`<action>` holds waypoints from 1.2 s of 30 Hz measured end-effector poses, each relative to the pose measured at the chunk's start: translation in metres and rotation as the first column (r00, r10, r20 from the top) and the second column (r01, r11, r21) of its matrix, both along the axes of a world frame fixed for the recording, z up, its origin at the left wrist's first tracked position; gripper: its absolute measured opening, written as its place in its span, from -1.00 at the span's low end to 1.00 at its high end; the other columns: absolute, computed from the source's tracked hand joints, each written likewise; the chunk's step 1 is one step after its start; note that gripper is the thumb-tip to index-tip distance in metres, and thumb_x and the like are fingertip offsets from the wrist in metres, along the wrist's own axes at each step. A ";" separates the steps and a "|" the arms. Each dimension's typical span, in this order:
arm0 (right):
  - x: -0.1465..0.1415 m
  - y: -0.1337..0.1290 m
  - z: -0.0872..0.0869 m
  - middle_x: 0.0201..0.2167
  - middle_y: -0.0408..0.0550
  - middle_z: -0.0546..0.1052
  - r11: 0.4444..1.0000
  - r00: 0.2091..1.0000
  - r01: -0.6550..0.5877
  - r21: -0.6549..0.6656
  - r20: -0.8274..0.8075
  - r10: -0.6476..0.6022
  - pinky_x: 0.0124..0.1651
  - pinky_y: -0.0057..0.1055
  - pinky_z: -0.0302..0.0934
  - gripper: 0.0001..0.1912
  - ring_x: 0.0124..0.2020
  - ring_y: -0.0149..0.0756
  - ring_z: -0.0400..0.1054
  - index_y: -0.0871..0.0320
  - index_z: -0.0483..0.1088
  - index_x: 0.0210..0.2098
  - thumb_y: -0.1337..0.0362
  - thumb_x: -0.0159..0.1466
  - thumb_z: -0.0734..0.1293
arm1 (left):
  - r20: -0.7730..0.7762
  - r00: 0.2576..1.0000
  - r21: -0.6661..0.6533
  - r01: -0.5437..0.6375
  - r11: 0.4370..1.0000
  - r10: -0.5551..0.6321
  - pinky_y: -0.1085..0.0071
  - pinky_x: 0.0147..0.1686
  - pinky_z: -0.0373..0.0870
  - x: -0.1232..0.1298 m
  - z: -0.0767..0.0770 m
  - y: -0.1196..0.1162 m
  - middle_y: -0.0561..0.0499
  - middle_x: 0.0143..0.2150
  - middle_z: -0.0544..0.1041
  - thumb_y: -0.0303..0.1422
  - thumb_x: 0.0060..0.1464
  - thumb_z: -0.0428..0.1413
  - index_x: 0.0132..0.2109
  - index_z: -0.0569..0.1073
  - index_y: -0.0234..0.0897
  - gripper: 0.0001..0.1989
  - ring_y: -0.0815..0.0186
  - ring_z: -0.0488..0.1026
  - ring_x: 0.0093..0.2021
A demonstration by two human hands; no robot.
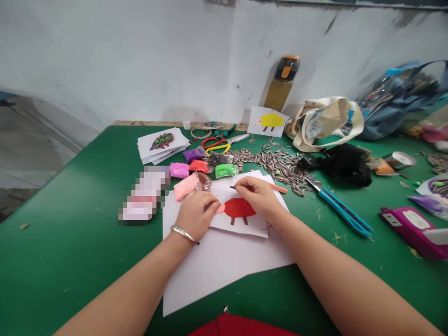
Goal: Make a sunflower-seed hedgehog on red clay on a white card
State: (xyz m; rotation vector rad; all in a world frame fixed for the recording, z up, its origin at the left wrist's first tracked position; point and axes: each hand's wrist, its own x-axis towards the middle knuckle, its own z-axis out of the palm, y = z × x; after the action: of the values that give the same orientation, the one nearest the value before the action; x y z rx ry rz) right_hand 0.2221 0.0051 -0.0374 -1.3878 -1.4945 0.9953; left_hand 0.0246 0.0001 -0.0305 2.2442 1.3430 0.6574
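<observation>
My left hand (196, 215), with a silver bangle (184, 234) on its wrist, rests on a white card (233, 229), its fingertips at a small pink clay piece (220, 208). Next to those fingers lies a red clay animal body (240, 208) with brown legs. My right hand (254, 198) is pinching a thin orange-handled tool (278, 188) above the card, its dark tip pointing left. Under the card lies a larger white sheet (217, 275). A peach clay packet (185, 185) sits just beyond my left hand.
Several clay packets lie beyond the sheet, beside a heap of sunflower seeds (276, 165). Yellow-handled scissors (224, 147), a seed-covered picture stack (163, 143), a blue utility knife (339, 207), a canvas bag (325, 122) and a bottle (282, 81) stand around the green table (70, 261).
</observation>
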 end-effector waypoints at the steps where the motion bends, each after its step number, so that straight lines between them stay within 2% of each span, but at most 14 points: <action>1: 0.000 0.000 0.000 -0.45 -0.16 0.47 1.000 1.000 0.001 -0.001 -0.002 -0.001 -0.33 -0.42 0.16 -0.91 -0.39 -0.35 0.29 0.14 0.42 -0.41 0.29 0.14 0.27 | -0.008 1.000 0.003 -0.007 1.000 0.007 0.25 -0.14 0.28 0.000 0.000 0.000 0.01 -0.31 0.57 -0.41 0.12 0.05 -0.37 0.50 -0.27 -0.84 0.23 0.46 -0.22; 9: 0.001 0.001 -0.002 -0.46 -0.17 0.45 1.000 1.000 0.000 -0.001 0.007 0.000 -0.35 -0.43 0.15 -0.90 -0.40 -0.37 0.28 0.14 0.42 -0.41 0.29 0.14 0.27 | -0.109 0.993 0.087 -0.026 0.996 0.035 0.22 -0.11 0.25 0.001 -0.004 -0.001 -0.05 -0.24 0.55 -0.39 0.11 0.08 -0.30 0.50 -0.31 -0.88 0.19 0.43 -0.18; 12: 0.001 0.000 -0.001 -0.46 -0.17 0.45 1.000 1.000 -0.003 0.008 0.009 0.003 -0.34 -0.43 0.15 -0.90 -0.39 -0.36 0.28 0.14 0.42 -0.41 0.29 0.15 0.27 | -0.067 0.998 0.037 -0.002 0.999 0.004 0.27 -0.17 0.25 0.001 0.001 0.001 0.00 -0.32 0.54 -0.38 0.15 0.03 -0.36 0.49 -0.28 -0.82 0.24 0.43 -0.24; 14: 0.001 0.000 -0.001 -0.46 -0.17 0.45 1.000 1.000 -0.008 0.010 0.005 0.008 -0.34 -0.43 0.15 -0.90 -0.40 -0.37 0.28 0.14 0.41 -0.42 0.29 0.15 0.27 | -0.059 0.998 -0.013 0.031 0.999 -0.031 0.30 -0.23 0.25 0.001 0.002 0.002 0.03 -0.42 0.51 -0.38 0.19 -0.03 -0.46 0.46 -0.27 -0.72 0.27 0.42 -0.30; 18: 0.000 0.000 -0.002 -0.47 -0.18 0.44 1.000 1.000 -0.008 0.008 0.005 0.008 -0.35 -0.45 0.14 -0.91 -0.41 -0.38 0.27 0.14 0.42 -0.41 0.30 0.15 0.27 | -0.092 0.994 0.022 -0.063 0.998 0.065 0.24 -0.14 0.25 0.002 -0.001 0.001 -0.02 -0.29 0.54 -0.32 0.09 0.10 -0.33 0.49 -0.28 -0.87 0.20 0.43 -0.22; 26: 0.001 -0.001 0.000 -0.44 -0.16 0.46 1.000 1.000 -0.012 0.005 -0.003 0.012 -0.32 -0.43 0.15 -0.90 -0.38 -0.37 0.29 0.15 0.42 -0.40 0.28 0.15 0.27 | -0.148 0.987 0.053 -0.058 0.997 0.066 0.21 -0.12 0.26 0.002 -0.006 -0.001 -0.04 -0.26 0.55 -0.22 0.10 0.10 -0.30 0.48 -0.28 -0.79 0.17 0.43 -0.20; 30: 0.000 0.000 0.000 -0.46 -0.17 0.45 1.000 1.000 -0.010 0.003 0.011 0.010 -0.34 -0.43 0.15 -0.89 -0.40 -0.36 0.28 0.15 0.42 -0.42 0.28 0.15 0.27 | -0.188 0.979 0.097 -0.059 0.994 0.076 0.20 -0.11 0.26 0.004 -0.006 -0.002 -0.05 -0.24 0.54 -0.22 0.09 0.12 -0.28 0.48 -0.28 -0.80 0.15 0.42 -0.18; 33: 0.001 0.000 0.000 -0.44 -0.16 0.46 1.000 1.000 -0.010 0.002 0.009 0.010 -0.33 -0.43 0.15 -0.89 -0.39 -0.35 0.29 0.14 0.42 -0.40 0.28 0.15 0.26 | -0.173 0.983 0.079 -0.046 0.996 0.059 0.21 -0.12 0.26 0.004 -0.003 -0.002 -0.05 -0.25 0.54 -0.24 0.13 0.07 -0.29 0.48 -0.28 -0.80 0.18 0.42 -0.20; 36: 0.001 0.000 0.000 -0.41 -0.14 0.48 1.000 1.000 -0.009 0.010 0.009 0.009 -0.29 -0.41 0.17 -0.89 -0.35 -0.33 0.31 0.14 0.42 -0.40 0.27 0.16 0.27 | -0.127 0.992 0.025 0.008 1.000 -0.005 0.24 -0.19 0.29 0.002 0.001 0.001 -0.02 -0.34 0.54 -0.30 0.21 -0.05 -0.37 0.48 -0.27 -0.72 0.21 0.43 -0.26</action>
State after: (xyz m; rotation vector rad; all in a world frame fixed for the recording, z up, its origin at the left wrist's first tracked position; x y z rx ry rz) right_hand 0.2236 0.0051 -0.0369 -1.3818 -1.5117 0.9871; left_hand 0.0264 0.0011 -0.0298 2.3441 1.3941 0.5400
